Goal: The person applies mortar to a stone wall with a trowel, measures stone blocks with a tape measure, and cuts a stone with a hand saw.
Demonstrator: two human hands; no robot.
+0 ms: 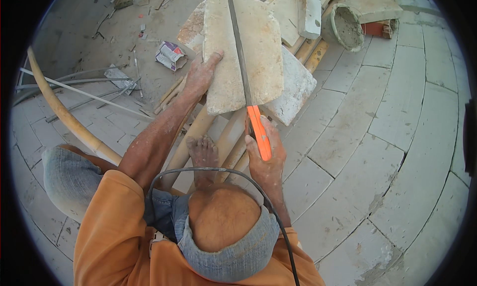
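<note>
A pale, dusty block (268,52), perhaps lightweight concrete, lies across some bamboo poles in front of me. My left hand (202,76) grips its left edge, the thumb over the top face and the other fingers mostly hidden. In my right hand (268,162) is the orange handle of a handsaw (259,133), fingers wrapped round it. The long dark blade runs away from me over the middle of the block to the top of the picture. Whether its teeth are in the block I cannot tell. Another whitish slab (293,89) sticks out beneath on the right.
My bare foot (202,154) rests on the bamboo poles (231,132). A mortar-crusted bucket (348,26) lies tipped at the back right, near more block pieces (309,12). A crumpled packet (171,56) and thin strips lie left. Grey block paving (348,186) spreads right. A black cord hangs close by.
</note>
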